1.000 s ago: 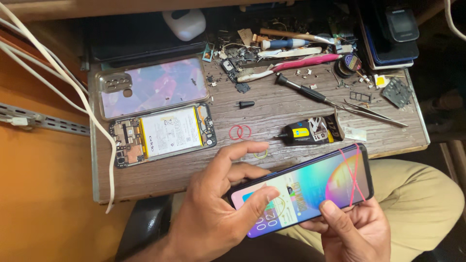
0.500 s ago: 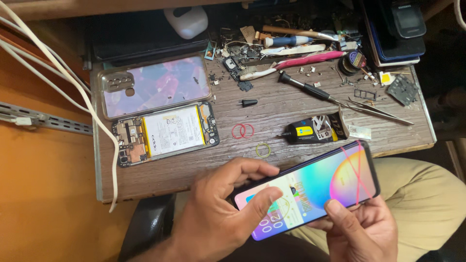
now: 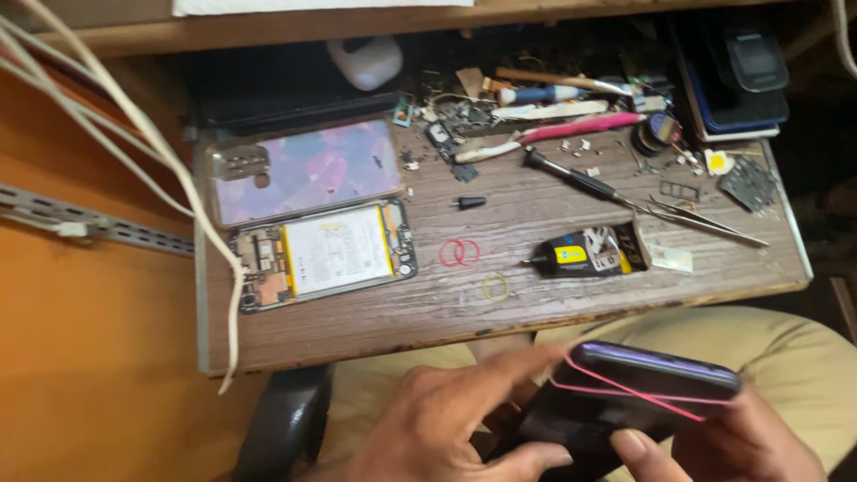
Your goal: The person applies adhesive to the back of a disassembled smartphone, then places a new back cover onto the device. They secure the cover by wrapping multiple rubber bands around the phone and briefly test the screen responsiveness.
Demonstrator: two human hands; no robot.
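I hold a dark smartphone (image 3: 625,402) low over my lap, below the front edge of the wooden counter (image 3: 536,312). My left hand (image 3: 446,428) grips its left end, index finger stretched along the top edge and thumb underneath. My right hand (image 3: 714,446) clasps it from below, thumb pressed against the near side. A pink rubber band (image 3: 625,393) crosses the phone. On the counter lie an opened phone with its battery exposed (image 3: 326,252), a purple-patterned back cover (image 3: 308,170), a glue tube (image 3: 589,254), tweezers (image 3: 705,219) and two red bands (image 3: 459,253).
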